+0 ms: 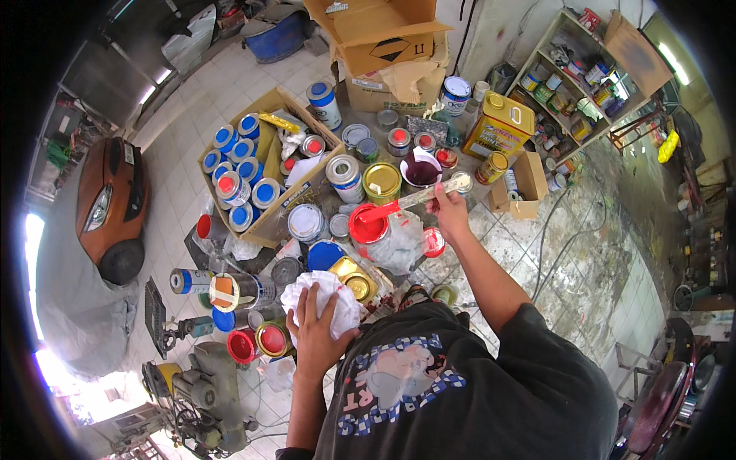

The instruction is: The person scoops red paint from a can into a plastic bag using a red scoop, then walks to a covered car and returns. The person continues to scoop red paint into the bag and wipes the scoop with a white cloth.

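My right hand [451, 213] grips a flat paint stirring stick [418, 198] near its pale upper end. The stick slants down to the left, and its red-coated end lies over an open can of red paint [369, 228]. Crumpled clear plastic [403, 244] lies against that can's right side. My left hand [316, 337] has its fingers spread over a bunched white cloth [326, 297] and holds it close to my body. Just beyond the stick stands a white container of dark maroon paint [422, 170].
Paint cans crowd the floor, among them a gold-lidded can [382, 181]. A cardboard box [307, 180] of blue-lidded cans stands at left. Behind are a yellow rectangular tin [499, 124] and a tall carton [391, 84]. At lower left sits a compressor-like machine [211, 395].
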The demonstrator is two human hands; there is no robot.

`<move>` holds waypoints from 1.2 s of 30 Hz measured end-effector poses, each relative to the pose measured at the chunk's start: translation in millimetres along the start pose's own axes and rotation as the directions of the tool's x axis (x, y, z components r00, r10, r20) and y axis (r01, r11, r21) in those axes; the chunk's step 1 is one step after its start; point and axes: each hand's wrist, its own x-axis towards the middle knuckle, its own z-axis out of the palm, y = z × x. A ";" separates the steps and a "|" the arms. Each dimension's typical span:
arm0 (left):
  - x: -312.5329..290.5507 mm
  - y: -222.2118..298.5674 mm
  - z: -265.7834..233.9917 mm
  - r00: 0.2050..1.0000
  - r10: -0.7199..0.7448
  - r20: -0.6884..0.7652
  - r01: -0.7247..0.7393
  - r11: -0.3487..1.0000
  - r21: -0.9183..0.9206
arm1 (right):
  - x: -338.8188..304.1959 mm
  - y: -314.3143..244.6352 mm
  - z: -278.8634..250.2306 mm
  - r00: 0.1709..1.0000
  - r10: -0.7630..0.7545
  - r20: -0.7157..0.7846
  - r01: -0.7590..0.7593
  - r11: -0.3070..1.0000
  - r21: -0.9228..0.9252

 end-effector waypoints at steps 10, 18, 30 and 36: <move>-2.5 -5.6 6.9 0.998 0.026 -0.052 -0.028 0.999 -0.040 | -1.5 4.9 -0.1 1.000 -0.021 -0.023 0.021 0.999 0.037; -6.2 -4.5 7.1 0.995 0.011 -0.094 -0.019 0.996 -0.092 | 0.7 8.6 9.7 0.997 -0.079 0.020 0.081 0.987 -0.141; -5.6 11.7 1.7 0.954 -0.001 -0.298 -0.063 0.977 -0.205 | -19.5 39.7 61.4 0.929 -0.198 0.312 0.359 0.685 -0.634; 29.1 20.9 3.7 0.936 0.074 -0.344 -0.182 0.938 -0.295 | -39.6 58.2 87.7 0.669 -0.197 0.717 0.726 0.382 -0.572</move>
